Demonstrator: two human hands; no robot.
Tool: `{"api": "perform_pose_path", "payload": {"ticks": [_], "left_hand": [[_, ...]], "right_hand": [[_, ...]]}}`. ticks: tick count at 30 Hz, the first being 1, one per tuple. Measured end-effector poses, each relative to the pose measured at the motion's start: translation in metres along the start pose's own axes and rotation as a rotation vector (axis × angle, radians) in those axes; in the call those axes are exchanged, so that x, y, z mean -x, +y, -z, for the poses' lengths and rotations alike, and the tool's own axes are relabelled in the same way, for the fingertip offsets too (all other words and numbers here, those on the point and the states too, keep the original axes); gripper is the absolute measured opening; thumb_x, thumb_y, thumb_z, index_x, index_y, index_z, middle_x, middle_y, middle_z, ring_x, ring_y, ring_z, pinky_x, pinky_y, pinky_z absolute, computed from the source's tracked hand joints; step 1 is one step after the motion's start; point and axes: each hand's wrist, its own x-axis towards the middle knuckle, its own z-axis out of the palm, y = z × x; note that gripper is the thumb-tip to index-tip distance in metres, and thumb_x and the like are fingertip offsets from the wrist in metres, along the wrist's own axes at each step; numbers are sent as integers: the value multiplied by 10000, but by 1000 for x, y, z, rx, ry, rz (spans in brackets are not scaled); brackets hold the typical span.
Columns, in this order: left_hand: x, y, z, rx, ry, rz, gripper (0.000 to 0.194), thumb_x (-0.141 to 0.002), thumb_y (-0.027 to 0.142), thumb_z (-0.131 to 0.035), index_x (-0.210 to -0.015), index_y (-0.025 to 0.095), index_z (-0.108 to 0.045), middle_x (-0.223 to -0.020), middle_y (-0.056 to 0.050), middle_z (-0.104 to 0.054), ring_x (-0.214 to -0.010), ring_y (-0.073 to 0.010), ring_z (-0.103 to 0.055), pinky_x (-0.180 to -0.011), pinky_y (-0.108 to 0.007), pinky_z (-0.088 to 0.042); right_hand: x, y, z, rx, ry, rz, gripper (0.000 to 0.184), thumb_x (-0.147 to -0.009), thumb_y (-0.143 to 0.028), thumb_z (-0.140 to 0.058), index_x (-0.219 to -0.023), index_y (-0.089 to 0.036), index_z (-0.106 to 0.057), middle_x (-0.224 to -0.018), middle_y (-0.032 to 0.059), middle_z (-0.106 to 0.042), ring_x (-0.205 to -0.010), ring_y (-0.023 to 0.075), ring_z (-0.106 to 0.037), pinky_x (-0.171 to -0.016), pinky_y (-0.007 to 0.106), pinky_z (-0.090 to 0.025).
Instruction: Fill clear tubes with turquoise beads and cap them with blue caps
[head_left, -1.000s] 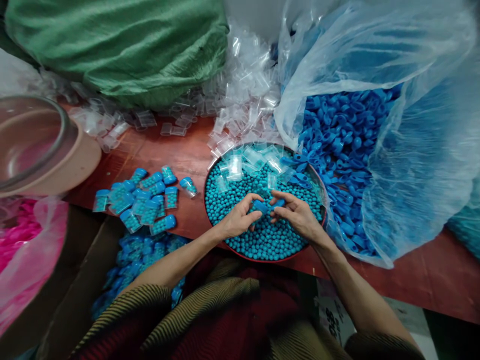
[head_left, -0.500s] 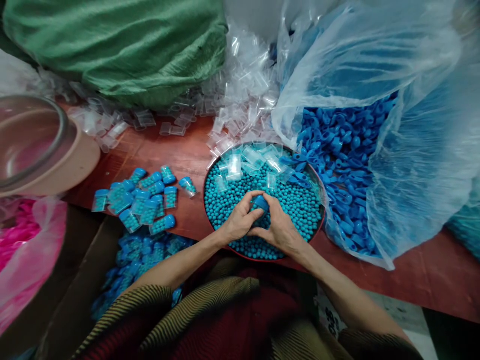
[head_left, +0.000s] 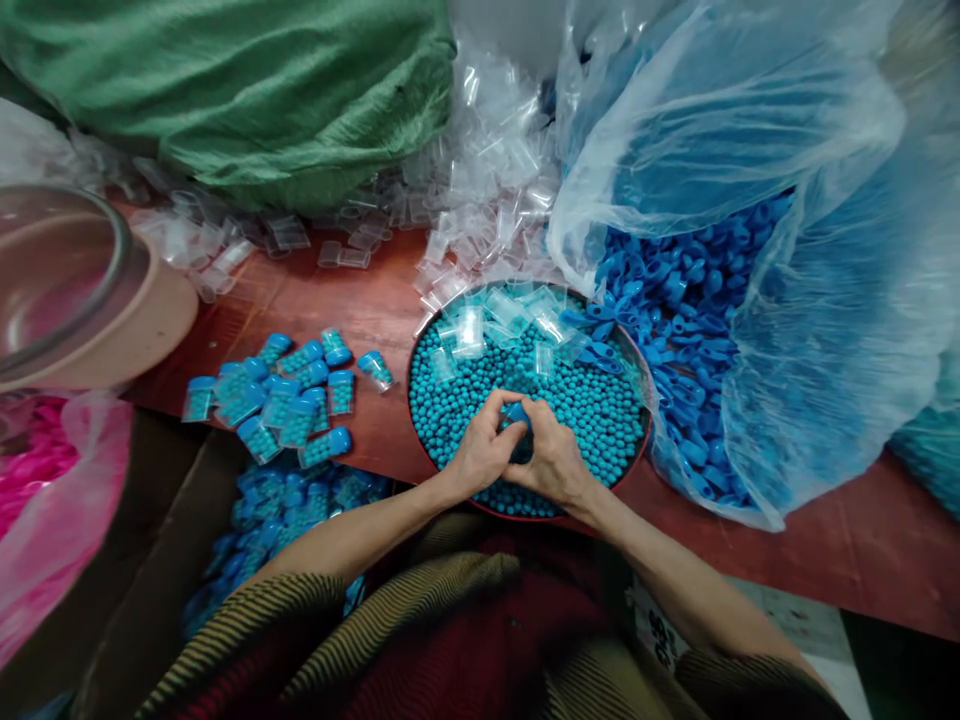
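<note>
Over a round tray (head_left: pixel 411 400) of small blue balls (head_left: pixel 450 430), my left hand (head_left: pixel 484 440) and my right hand (head_left: pixel 553 450) meet. Between their fingers is a small container with a blue cap (head_left: pixel 517 413); the hands hide most of its body. Thumbs and fingertips of both hands press on it. Several clear plastic containers (head_left: pixel 469 330) lie on the balls at the tray's far side. Some blue caps (head_left: pixel 600 355) rest at its right rim.
Filled, capped containers (head_left: pixel 281 400) lie left of the tray, with more in a box below (head_left: pixel 292 510). Clear containers (head_left: pixel 487 160) are heaped behind. A plastic bag (head_left: pixel 817 330) of blue caps stands right. A green sack (head_left: pixel 300 100) and beige basin (head_left: pixel 161 310) are at left.
Both hands have dipped slightly toward me, with the fingers closing further around the capped container, so less of its cap shows. The surrounding piles look the same.
</note>
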Motion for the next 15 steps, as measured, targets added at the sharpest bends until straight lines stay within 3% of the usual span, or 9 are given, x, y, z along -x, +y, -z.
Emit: {"api": "perform_pose_path", "payload": {"ticks": [5, 10, 13, 15], "left_hand": [[19, -3, 47, -255, 81, -43, 287, -859, 290, -473, -1130, 194, -472, -746, 30, -511, -658, -107, -471, -641, -238, -406], [37, -3, 104, -427, 382, -9, 423, -851, 376, -476, -1226, 182, -447, -847, -7, -583, -705, -138, -544, -670, -273, -458], [36, -5, 127, -615, 552, -10, 422, -842, 370, -470, -1214, 170, -494, -838, -20, -589, -703, -152, -549, -688, -294, -463], [33, -8, 140, -716, 599, 30, 421, -843, 356, -455, -1212, 161, -509, -791, -21, -583, -673, -159, -543, -684, -305, -461]], "right_hand": [[-5, -12, 13, 35, -200, 38, 656, -851, -449, -524, -1398, -177, -285, -1209, 163, -560, -929, 265, -634, -603, 342, -537], [-7, 16, 23, 11, -129, -60, 299, -912, -342, -462, -1143, -195, -580, -976, 90, -665, -885, 217, -649, -712, 319, -523], [-5, 39, 29, 25, -83, -110, 247, -910, -322, -467, -1041, -200, -637, -924, 73, -688, -858, 204, -655, -729, 309, -510], [-7, 54, 36, 82, -37, -148, 257, -910, -316, -458, -1029, -190, -647, -946, 84, -691, -879, 214, -649, -744, 318, -501]]}}
